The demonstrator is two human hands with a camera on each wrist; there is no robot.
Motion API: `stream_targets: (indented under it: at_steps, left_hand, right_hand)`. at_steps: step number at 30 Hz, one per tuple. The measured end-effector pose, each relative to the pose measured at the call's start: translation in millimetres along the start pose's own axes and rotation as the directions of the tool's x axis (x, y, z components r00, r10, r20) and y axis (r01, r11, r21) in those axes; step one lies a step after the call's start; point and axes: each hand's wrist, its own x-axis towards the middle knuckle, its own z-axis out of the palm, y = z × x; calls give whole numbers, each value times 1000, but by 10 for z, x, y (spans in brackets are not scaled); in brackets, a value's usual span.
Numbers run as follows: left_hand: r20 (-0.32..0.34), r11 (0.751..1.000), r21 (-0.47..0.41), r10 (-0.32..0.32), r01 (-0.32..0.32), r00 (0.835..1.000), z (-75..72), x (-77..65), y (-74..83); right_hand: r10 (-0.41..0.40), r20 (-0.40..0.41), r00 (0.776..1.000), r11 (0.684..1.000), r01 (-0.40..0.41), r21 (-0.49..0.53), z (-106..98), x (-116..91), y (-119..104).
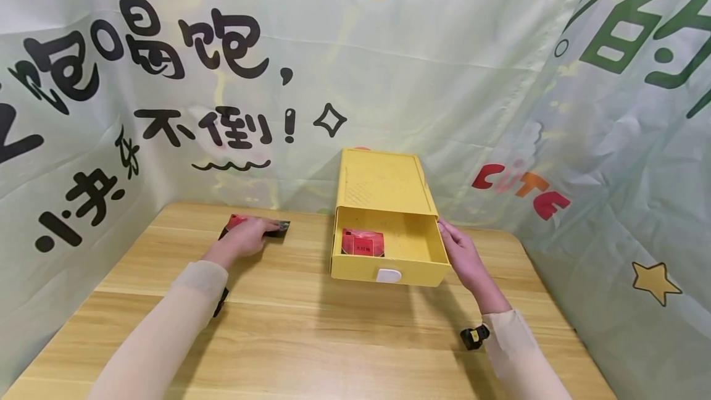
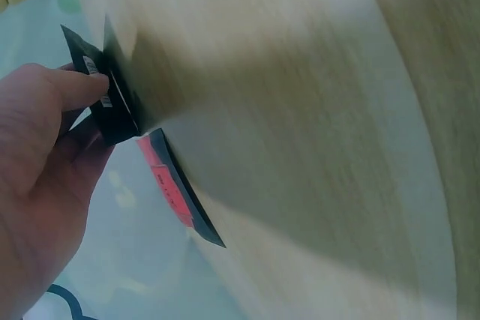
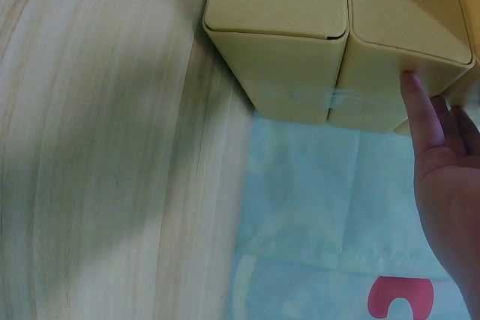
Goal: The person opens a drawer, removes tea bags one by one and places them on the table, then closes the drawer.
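My left hand (image 1: 244, 241) is over the left back of the table, where it pinches a dark packet (image 2: 120, 114) with a barcode label between thumb and fingers. Just beyond it lies a second packet (image 2: 171, 189), red with black edges, flat on the tabletop. A yellow drawer box (image 1: 383, 181) stands to the right, its drawer (image 1: 358, 270) pulled out toward me. Inside the drawer, at the left, rests a red packet (image 1: 363, 243). My right hand (image 1: 465, 259) touches the box's right side; the extended index finger (image 3: 421, 114) shows against the yellow wall.
The wooden table (image 1: 266, 338) carries all of this. A printed cloth (image 1: 311, 36) hangs behind and at both sides, close to the box's back. The drawer front has a white pull tab (image 1: 388, 275). A small black device (image 1: 474, 337) sits at my right wrist.
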Motion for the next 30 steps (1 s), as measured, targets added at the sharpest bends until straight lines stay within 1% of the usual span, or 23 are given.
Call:
stream_targets:
  at_steps: [2,4,10,15,25,30]
  left_hand:
    - [7,1000,4,9,-9,1000,18,5,-11]
    - [14,1000,8,19,-20,1000,30,4,-20]
    - [36,999,16,32,-32,999,55,-10,-18]
    - [43,1000,8,19,-20,999,67,-26,-8]
    - [53,1000,-16,0,1,999,90,-34,-23]
    - [48,1000,-29,-6,8,999,73,-50,-4]
  right_hand:
    - [-11,8,1000,1000,11,-3,9,-16,-41]
    - [-13,9,1000,1000,13,-2,7,-14,-37]
    - [-9,0,1000,1000,9,9,-19,27,96]
    - [-25,-4,1000,1000,25,18,-15,32,125]
    - [-26,-2,1000,999,26,22,-7,27,114]
    - [-25,0,1000,999,25,25,-9,30,119]
